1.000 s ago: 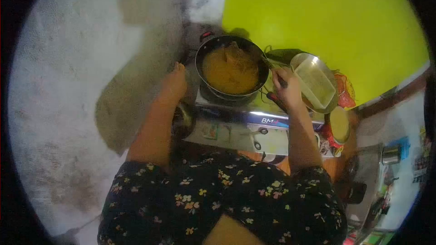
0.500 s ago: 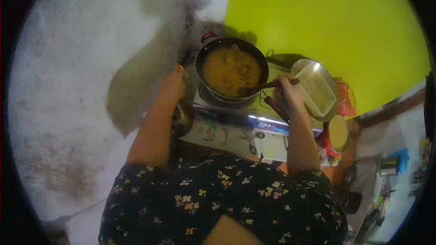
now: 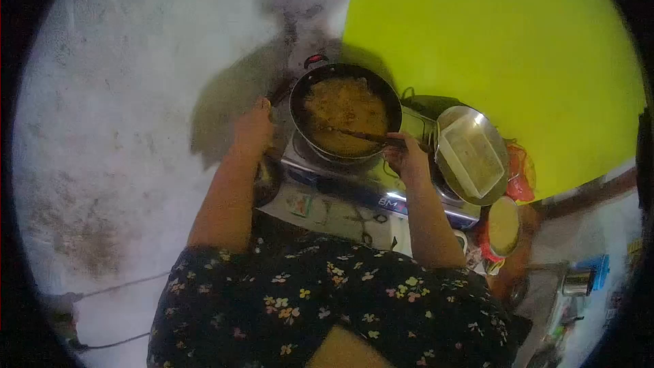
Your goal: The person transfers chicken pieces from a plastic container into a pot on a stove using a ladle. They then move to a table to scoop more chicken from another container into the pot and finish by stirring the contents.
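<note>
A dark wok (image 3: 390, 82) holding brownish food in liquid (image 3: 351, 105) sits on the gas stove (image 3: 340, 187). At its left side, my left hand (image 3: 255, 126) is closed around the wok's dark long handle (image 3: 280, 90). My right hand (image 3: 409, 157) grips a dark-handled spatula (image 3: 368, 137) at the wok's right rim. The spatula reaches over the rim, and its tip is in or just above the food; its end is hard to make out.
Right of the stove is a metal bowl (image 3: 489, 125) with a white rectangular container (image 3: 475, 160) in it. A red packet (image 3: 520, 172) and a round-lidded tub (image 3: 503, 227) stand beyond. Scissors (image 3: 361, 215) lie in front of the stove. Walls stand close at left and back.
My right hand has shifted left and down, and the spatula now reaches further across the food. My left hand stays at the handle. The view has turned slightly.
</note>
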A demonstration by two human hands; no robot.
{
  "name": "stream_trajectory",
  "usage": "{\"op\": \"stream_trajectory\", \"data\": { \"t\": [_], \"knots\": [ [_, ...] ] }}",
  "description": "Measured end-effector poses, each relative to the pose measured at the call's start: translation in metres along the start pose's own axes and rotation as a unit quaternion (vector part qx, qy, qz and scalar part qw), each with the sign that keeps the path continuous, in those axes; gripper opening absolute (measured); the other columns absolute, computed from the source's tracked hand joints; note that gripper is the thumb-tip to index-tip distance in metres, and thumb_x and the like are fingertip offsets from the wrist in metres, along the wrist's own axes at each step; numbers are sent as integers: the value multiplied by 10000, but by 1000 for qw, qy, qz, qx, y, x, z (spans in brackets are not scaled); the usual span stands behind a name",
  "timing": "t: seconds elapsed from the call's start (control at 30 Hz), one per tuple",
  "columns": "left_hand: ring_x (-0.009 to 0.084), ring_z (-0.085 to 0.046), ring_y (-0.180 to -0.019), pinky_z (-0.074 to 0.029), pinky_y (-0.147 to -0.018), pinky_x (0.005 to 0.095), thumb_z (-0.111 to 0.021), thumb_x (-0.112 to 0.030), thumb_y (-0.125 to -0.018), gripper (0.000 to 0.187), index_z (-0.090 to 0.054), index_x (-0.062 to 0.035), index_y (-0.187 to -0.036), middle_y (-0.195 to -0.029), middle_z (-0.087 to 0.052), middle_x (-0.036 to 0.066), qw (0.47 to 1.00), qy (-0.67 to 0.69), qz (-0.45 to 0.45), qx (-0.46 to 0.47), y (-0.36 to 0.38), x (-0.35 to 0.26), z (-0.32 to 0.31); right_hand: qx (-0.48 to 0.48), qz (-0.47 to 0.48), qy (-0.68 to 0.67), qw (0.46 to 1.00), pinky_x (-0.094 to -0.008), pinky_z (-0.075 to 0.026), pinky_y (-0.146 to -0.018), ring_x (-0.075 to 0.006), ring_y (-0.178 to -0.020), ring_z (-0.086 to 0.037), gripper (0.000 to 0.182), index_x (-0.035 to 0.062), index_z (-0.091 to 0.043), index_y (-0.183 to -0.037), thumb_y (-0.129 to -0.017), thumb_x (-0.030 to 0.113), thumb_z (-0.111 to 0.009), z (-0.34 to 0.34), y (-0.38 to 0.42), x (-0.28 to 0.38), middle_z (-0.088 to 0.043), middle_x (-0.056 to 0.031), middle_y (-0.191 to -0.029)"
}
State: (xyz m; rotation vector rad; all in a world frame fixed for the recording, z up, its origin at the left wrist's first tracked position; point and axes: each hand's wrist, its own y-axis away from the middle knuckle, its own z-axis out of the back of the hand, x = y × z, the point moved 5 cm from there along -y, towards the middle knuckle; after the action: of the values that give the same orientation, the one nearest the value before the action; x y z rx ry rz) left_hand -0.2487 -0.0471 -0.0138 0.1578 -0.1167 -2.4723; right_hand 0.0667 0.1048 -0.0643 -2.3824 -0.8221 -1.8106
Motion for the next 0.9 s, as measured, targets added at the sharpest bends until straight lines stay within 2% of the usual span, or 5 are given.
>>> {"op": "stream_trajectory", "data": {
  "t": [0.23, 0.47, 0.57, 0.77, 0.9],
  "knots": [
    [324, -490, -1232, -421, -998, 446, -621, -263, -849, 676, -328, -64, -1425, -1496, -322, 92, 998, 30, -14, -48, -7, 7, -19, -41, -31, -200, 979, -289, -545, -613, -196, -695, -629, 438, -47, -587, -1055, -969, 370, -484, 38, -21, -17, -633, -144, -859],
    [359, -588, -1086, -465, -917, 465, -463, -139, -877, 559, -340, -58, -1416, -1378, -462, 159, 996, 48, -1, -72, -15, 12, -26, -19, -7, -261, 965, -281, -552, -604, -189, -676, -631, 472, -74, -590, -1027, -957, 386, -513, 46, -11, 16, -644, -156, -780],
    [366, -583, -1084, -469, -910, 466, -473, -121, -858, 569, -352, -75, -1412, -1367, -468, 150, 996, 62, 15, -62, -20, 13, -29, -85, 20, -234, 968, -278, -551, -611, -190, -650, -623, 502, -68, -602, -1019, -964, 417, -486, 46, -9, 29, -641, -155, -773],
    [344, -523, -1176, -448, -966, 450, -550, -125, -833, 608, -367, -90, -1411, -1475, -352, 103, 996, 74, 30, -44, -23, 18, -32, 6, 65, -101, 993, -281, -540, -603, -187, -624, -626, 472, -53, -621, -1015, -964, 398, -492, 35, -5, 39, -637, -140, -738],
    [334, -502, -1207, -429, -997, 437, -529, -130, -847, 595, -360, -90, -1416, -1488, -335, 83, 997, 64, 17, -48, -10, 11, -20, -26, 58, 64, 996, -291, -531, -602, -185, -635, -630, 452, -18, -652, -1017, -954, 407, -511, 18, 4, 35, -644, -135, -740]
  ]
}}
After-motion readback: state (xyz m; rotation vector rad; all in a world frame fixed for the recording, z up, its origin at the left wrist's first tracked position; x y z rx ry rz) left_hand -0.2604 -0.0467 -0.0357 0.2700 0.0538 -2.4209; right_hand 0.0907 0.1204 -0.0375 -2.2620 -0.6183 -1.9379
